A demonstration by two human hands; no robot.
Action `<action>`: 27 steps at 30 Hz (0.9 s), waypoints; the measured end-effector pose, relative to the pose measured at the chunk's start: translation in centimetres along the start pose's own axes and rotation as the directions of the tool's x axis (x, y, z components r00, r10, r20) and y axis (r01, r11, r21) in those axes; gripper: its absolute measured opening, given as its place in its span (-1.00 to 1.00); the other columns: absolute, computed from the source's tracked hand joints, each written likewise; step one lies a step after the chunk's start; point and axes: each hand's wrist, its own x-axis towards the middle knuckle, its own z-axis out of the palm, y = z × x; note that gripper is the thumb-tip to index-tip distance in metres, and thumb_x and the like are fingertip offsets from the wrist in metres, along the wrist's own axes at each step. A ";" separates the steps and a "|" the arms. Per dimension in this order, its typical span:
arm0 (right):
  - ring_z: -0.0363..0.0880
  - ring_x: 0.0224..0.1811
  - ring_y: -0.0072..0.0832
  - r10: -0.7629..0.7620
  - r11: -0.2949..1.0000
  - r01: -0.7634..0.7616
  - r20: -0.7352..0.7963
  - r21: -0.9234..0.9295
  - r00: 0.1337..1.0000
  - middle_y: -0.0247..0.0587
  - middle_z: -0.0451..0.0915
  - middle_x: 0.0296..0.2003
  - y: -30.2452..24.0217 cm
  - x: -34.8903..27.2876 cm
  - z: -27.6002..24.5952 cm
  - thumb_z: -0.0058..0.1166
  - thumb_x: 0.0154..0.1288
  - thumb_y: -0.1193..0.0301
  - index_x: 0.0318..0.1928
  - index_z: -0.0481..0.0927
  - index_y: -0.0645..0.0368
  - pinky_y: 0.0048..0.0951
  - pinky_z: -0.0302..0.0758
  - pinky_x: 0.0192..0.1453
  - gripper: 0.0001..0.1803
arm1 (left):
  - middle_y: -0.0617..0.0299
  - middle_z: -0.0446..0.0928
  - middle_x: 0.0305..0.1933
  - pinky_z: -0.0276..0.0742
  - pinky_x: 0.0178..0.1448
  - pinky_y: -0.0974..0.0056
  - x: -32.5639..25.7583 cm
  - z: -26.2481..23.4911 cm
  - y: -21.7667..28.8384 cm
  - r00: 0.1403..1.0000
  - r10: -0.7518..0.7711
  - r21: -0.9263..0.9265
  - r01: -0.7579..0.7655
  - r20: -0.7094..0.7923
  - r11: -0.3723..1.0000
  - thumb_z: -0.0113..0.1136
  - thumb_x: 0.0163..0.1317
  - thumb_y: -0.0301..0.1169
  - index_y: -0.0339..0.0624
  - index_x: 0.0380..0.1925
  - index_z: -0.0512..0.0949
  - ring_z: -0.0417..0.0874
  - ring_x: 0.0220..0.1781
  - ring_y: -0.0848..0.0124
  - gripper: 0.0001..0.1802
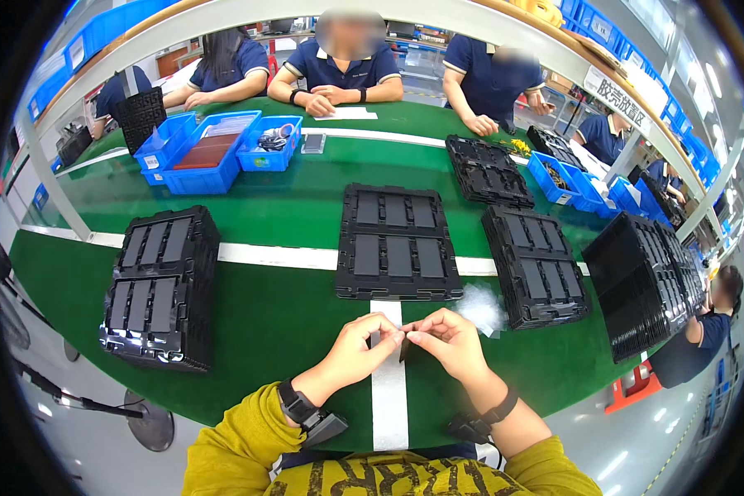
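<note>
My left hand [357, 354] and my right hand [455, 345] meet over the white stripe near the table's front edge. Both are closed, thumbs and forefingers pinching a small thin dark piece [403, 349] between them. It is seen nearly edge-on and mostly covered by the fingers, so its kind is unclear. Just beyond the hands lies a black plastic tray [398, 234] with dark rectangular panels in its pockets. Beside my right hand is a heap of clear film pieces [481, 309].
Tray stacks stand at left [159, 285] and right [536, 269], with a taller stack [643, 285] farther right. Across the green table [281, 215] are another tray stack [489, 171], blue bins [202, 178] and seated co-workers [339, 74]. A shelf frame [248, 18] spans overhead.
</note>
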 end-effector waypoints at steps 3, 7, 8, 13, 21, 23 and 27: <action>0.59 -0.20 -0.46 0.074 0.972 -0.065 -0.031 0.228 0.997 -0.04 0.60 -0.27 0.0 0.4 -0.4 0.07 0.18 0.59 -0.33 0.45 0.28 -0.45 0.51 -0.04 -0.92 | 0.35 0.38 -0.45 0.33 -0.23 0.44 0.0 0.2 -1.0 0.980 0.002 -0.109 -0.024 -0.199 0.994 0.09 0.17 -0.51 -0.24 -0.45 0.43 0.38 -0.40 0.57 -0.93; 0.56 -0.34 -0.53 0.113 0.986 -0.125 -0.105 -0.111 0.988 -0.18 0.60 -0.39 -3.1 1.0 -4.3 0.17 0.09 0.53 -0.48 0.52 0.27 -0.55 0.49 -0.22 -0.90 | 0.19 0.41 -0.21 0.28 -0.01 0.30 0.3 -1.1 -2.3 0.942 0.053 0.043 -0.041 -0.331 0.998 0.11 0.07 -0.51 -0.22 -0.51 0.45 0.41 -0.11 0.34 -0.94; 0.54 -0.41 -0.57 0.161 0.908 -0.189 -0.104 -0.374 0.981 -0.24 0.59 -0.44 -3.3 1.2 -6.0 0.22 0.04 0.50 -0.52 0.53 0.27 -0.57 0.47 -0.30 -0.87 | 0.19 0.41 -0.21 0.28 -0.01 0.30 0.1 -1.1 -2.0 0.942 0.050 0.040 -0.039 -0.333 0.998 0.11 0.07 -0.51 -0.22 -0.51 0.45 0.41 -0.11 0.34 -0.94; 0.51 -0.42 -0.28 -0.196 0.386 -0.070 -0.156 -0.920 0.968 -0.19 0.46 -0.52 -0.1 1.4 -9.1 0.28 -0.12 0.36 -0.58 0.51 0.21 -0.32 0.44 -0.34 -0.78 | 0.13 0.35 0.03 0.01 0.18 0.07 -0.7 -0.2 -0.6 0.995 -0.077 0.522 0.099 -0.063 0.847 0.19 -0.02 -0.35 -0.13 -0.55 0.49 0.22 0.15 0.17 -0.88; 0.50 -0.33 -0.16 -0.299 0.187 -0.037 -0.093 -0.982 0.950 -0.04 0.43 -0.31 -1.5 1.6 -8.5 0.27 -0.05 0.33 -0.21 0.43 0.28 -0.26 0.48 -0.29 -0.58 | -0.04 0.28 0.05 0.03 0.19 -0.06 -1.4 0.3 -2.3 0.993 0.112 0.766 -0.053 -0.026 0.641 0.17 -0.04 -0.41 -0.17 -0.47 0.43 0.19 0.19 0.03 -0.86; 0.51 -0.39 -0.24 -0.328 0.232 0.001 -0.078 -0.973 0.941 -0.07 0.46 -0.34 -3.4 1.6 -8.0 0.24 0.00 0.34 -0.22 0.45 0.29 -0.33 0.48 -0.33 -0.62 | -0.05 0.28 0.06 0.04 0.19 -0.04 -1.5 0.3 -2.5 0.992 0.122 0.777 -0.058 -0.025 0.627 0.19 -0.03 -0.40 -0.19 -0.41 0.39 0.21 0.18 0.03 -0.79; 0.41 -0.52 -0.60 -0.048 0.937 -0.046 -0.260 -0.345 0.964 -0.23 0.53 -0.45 -6.3 0.9 -7.3 0.05 0.18 0.42 -0.31 0.50 0.29 -0.59 0.34 -0.44 -0.84 | -0.06 0.28 0.05 0.03 0.20 -0.03 -1.6 0.3 -2.3 0.992 0.111 0.767 -0.025 -0.061 0.642 0.19 -0.01 -0.39 -0.20 -0.36 0.38 0.22 0.17 0.03 -0.75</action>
